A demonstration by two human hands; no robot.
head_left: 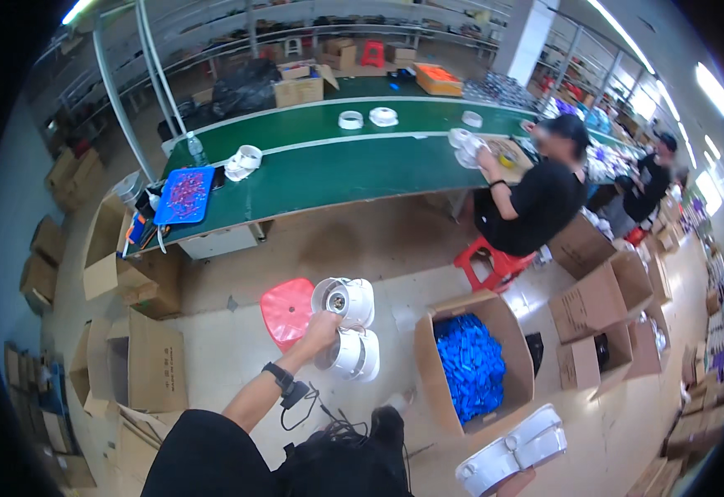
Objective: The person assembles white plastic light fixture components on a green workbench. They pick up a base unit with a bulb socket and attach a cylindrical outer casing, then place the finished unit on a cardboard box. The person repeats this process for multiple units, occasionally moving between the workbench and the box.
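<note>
Round white housings (353, 354) are gripped by the left hand (321, 329), its fingers curled closed at the rims, with housings just above and just below it. A red stool (281, 310) is seen beside that hand, and the green counter (329, 178) well beyond it. Another white set (515, 447) is seen against the right hand (518, 483), whose opening cannot be told, being mostly hidden. Above that hand, blue pieces (469, 369) are held in a carton (515, 352).

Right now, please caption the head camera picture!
Left hand and right hand hold white parts near boxed blue pieces.
</note>
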